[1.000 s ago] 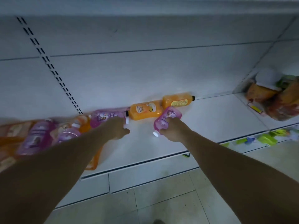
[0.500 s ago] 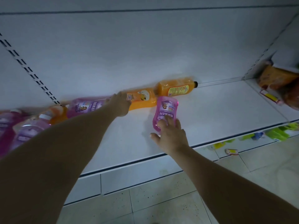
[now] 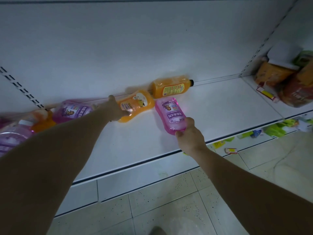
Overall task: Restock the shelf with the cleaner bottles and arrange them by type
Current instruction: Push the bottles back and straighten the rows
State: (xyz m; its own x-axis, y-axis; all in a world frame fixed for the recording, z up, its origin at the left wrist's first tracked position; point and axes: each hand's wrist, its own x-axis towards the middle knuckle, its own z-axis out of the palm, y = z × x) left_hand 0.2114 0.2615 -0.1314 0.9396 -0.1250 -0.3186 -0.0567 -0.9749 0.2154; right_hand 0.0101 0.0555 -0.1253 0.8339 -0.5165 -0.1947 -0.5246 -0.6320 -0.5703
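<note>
Mid-sort: pink cleaner bottle (image 3: 170, 116) is clamped by right hand (image 3: 189, 138); left of that grip, orange bottle (image 3: 135, 106) is held by left hand (image 3: 115, 109); regrouping seems needed.

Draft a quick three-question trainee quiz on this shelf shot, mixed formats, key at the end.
1. True or false: the pink bottle stands upright on the shelf.
2. The cap of the rear orange bottle is: A white, B black, C green.
3. Fill in: the left hand grips the curved orange bottle; the ____ hand grips the pink bottle.
Key: 1 false, it lies flat. 2 B. 3 right: the right hand holds its near end.
</note>
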